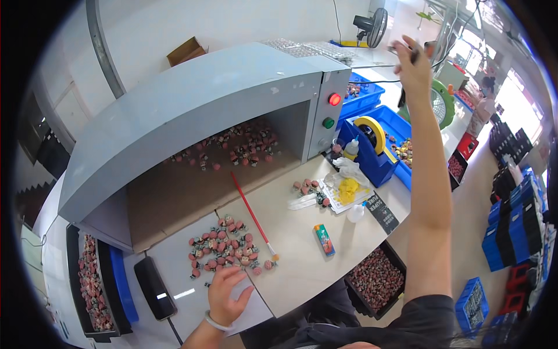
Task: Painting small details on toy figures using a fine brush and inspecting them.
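Note:
My left hand (225, 298) is over the near edge of the white table, fingers apart and holding nothing I can see. Just beyond its fingertips lies a loose cluster of small pink-and-grey figurines (220, 243). My right arm is stretched up to the far right, and the right hand (415, 72) is raised near hanging cables. Its fingers are bent around a small dark thing (414, 56) that I cannot make out. A red-handled paintbrush (251, 209) lies between the figurines and a green-and-orange box (324, 240).
A grey arched machine (192, 110) with a red light holds more figurines inside. Black bins of figurines (378, 279) stand at left and below the table. A yellow tape roll (372, 132), blue trays (395, 119) and a fan (372, 28) are at right. Farther off stands another person (481, 110).

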